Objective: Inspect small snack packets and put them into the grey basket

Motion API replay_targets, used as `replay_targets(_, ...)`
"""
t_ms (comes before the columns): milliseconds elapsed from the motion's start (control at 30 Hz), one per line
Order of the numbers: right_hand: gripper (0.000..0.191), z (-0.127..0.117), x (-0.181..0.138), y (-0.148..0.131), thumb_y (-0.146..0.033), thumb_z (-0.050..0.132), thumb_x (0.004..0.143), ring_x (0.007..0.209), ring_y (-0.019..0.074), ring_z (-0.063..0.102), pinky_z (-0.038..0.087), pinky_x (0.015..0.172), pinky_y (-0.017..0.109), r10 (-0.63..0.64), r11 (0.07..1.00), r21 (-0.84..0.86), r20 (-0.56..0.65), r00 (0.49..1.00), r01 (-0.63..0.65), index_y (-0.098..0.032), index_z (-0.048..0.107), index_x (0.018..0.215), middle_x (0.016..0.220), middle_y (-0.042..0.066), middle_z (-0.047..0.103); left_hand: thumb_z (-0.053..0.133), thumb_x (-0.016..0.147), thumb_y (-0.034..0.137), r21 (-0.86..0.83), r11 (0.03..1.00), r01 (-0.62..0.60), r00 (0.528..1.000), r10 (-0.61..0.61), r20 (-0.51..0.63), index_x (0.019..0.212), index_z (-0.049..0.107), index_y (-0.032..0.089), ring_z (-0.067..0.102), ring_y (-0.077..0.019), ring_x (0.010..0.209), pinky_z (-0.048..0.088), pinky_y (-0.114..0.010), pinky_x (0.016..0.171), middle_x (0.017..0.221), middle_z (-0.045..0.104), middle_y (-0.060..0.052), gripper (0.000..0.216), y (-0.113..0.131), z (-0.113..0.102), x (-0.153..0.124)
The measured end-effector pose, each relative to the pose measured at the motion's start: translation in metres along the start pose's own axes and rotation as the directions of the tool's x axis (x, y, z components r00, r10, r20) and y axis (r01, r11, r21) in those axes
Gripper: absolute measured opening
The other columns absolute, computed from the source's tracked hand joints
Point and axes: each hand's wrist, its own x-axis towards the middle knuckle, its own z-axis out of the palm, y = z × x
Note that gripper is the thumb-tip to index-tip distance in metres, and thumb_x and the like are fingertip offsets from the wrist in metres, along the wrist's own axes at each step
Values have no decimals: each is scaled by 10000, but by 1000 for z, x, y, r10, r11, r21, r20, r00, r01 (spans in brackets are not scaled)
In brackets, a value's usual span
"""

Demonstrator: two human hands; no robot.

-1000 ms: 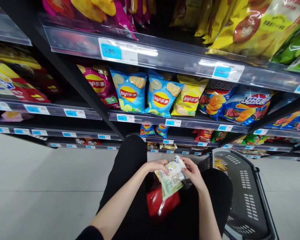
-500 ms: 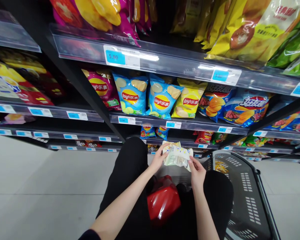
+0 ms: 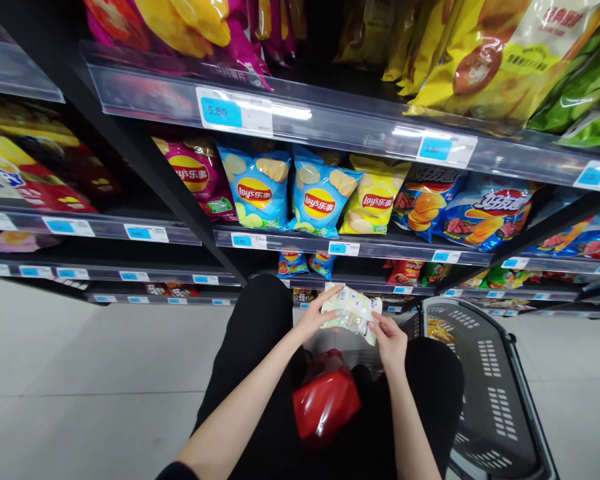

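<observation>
A small pale snack packet (image 3: 351, 310), whitish-green with a partly clear wrapper, is held between my two hands above my knees. My left hand (image 3: 316, 319) grips its left end, fingers over the top and side. On the right end, my right hand (image 3: 387, 339) pinches the corner between thumb and fingers. Below the packet, a shiny red bag (image 3: 327, 403) lies between my legs, touched by neither hand. Just beyond the packet are the lowest shelves, with small blue chip bags (image 3: 293, 263) on one of them.
A grey shopping basket (image 3: 500, 387) stands at my right knee with a yellow packet (image 3: 439, 330) inside. Ahead, a middle shelf holds blue Lay's bags (image 3: 320, 197) and a yellow Lay's bag (image 3: 375, 199). The upper shelf edge (image 3: 330, 120) juts out nearer me. Pale floor tiles (image 3: 105, 373) lie left.
The packet has been tilted and turned in my hands, so its printed face shows differently. Both hands keep hold. The view has shifted slightly.
</observation>
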Motion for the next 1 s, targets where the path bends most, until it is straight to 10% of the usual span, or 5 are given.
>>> replay_targets(467, 165, -6, -4, -14, -311, 644, 812, 832, 212, 639, 503, 774, 341, -319, 893, -298, 112, 941, 338, -243, 770, 895, 883, 65, 684, 696, 734, 386, 190, 977, -93, 995, 95, 1, 1138, 689, 235, 558, -327, 1055, 596, -314, 519, 1277, 493, -115, 431, -2, -2, -2)
replay_targets(700, 255, 0, -6, -16, -313, 492, 913, 828, 202, 624, 490, 768, 334, -429, 776, -443, 153, 891, 449, -196, 702, 830, 862, 76, 640, 688, 750, 383, 359, 911, -201, 958, 259, -122, 877, 783, 213, 533, -285, 1078, 434, -426, 971, 1099, 535, -81, 232, -6, 5, 1)
replay_targets(1000, 268, 4, -6, -17, -272, 373, 951, 755, 184, 589, 457, 657, 291, -359, 649, -607, 285, 889, 457, -205, 620, 870, 951, 85, 589, 614, 792, 232, 537, 826, -172, 928, 319, -192, 732, 720, 185, 528, -196, 834, 428, -320, 826, 828, 442, -16, 131, -2, 9, 2)
